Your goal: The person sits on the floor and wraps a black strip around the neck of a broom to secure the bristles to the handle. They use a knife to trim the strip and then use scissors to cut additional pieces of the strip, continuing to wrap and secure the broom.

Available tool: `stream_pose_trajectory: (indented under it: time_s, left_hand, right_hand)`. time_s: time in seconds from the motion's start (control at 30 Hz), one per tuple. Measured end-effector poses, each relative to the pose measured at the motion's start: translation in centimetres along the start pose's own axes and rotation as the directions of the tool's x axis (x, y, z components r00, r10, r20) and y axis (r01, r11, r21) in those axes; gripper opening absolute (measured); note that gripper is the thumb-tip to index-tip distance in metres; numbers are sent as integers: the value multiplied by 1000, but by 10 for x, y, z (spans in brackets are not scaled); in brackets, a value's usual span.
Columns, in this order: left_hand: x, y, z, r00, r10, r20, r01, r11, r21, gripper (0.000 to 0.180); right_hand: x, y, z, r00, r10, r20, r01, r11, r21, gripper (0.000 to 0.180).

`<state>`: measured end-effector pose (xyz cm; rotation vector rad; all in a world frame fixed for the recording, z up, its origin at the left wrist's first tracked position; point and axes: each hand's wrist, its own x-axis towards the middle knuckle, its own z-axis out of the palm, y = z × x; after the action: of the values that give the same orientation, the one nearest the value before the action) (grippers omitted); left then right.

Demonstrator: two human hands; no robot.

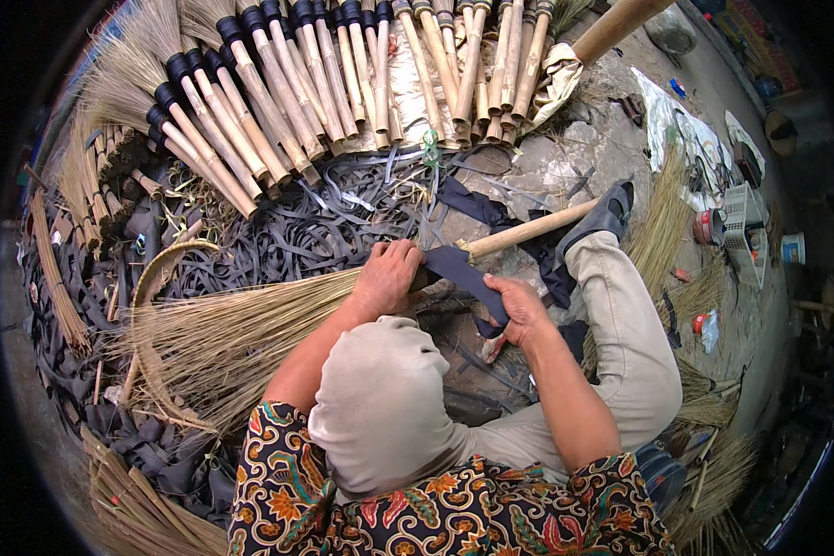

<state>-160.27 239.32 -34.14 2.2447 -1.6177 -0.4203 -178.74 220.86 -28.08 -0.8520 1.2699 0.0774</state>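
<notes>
Across my lap lies a broom, its straw bristles fanning out to the left and its pale wooden handle reaching right to my shoe. My left hand is closed round the broom where the straw meets the handle. A flat, dark strip, rubber or cloth, passes over the broom's neck. Its loose end is gripped in my right hand, just below the handle. Part of the neck is hidden under the strip and my left fingers.
Brooms with pale handles and black-bound necks stand in a row at the far side. Dark strips lie heaped in front of them. A curved woven band is at left. A white plastic basket and loose straw are at right.
</notes>
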Motion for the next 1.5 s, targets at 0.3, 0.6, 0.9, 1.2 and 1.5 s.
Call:
stream_pose_trajectory:
  time_s: [0.3, 0.6, 0.9, 1.2, 1.5]
  left_hand:
    - [0, 1, 21, 985, -40, -165, 78, 971, 227, 59]
    - [6, 5, 6, 989, -148, 21, 145, 983, 116, 68]
    - [11, 1, 33, 992, -126, 13, 118, 956, 269, 57]
    - [27, -4, 35, 967, -235, 101, 194, 930, 313, 29]
    - [34, -6, 28, 964, -233, 125, 196, 948, 252, 33]
  right_hand:
    - [9, -7, 15, 997, 39, 69, -46, 993, 105, 18]
    - [12, -14, 28, 994, 19, 110, -26, 998, 64, 17]
    - [13, -10, 33, 991, -4, 134, -6, 997, 75, 17]
    - [-1, 9, 37, 989, -100, 107, 97, 995, 34, 16]
    - [-9, 43, 16, 984, -129, 123, 123, 991, 49, 19]
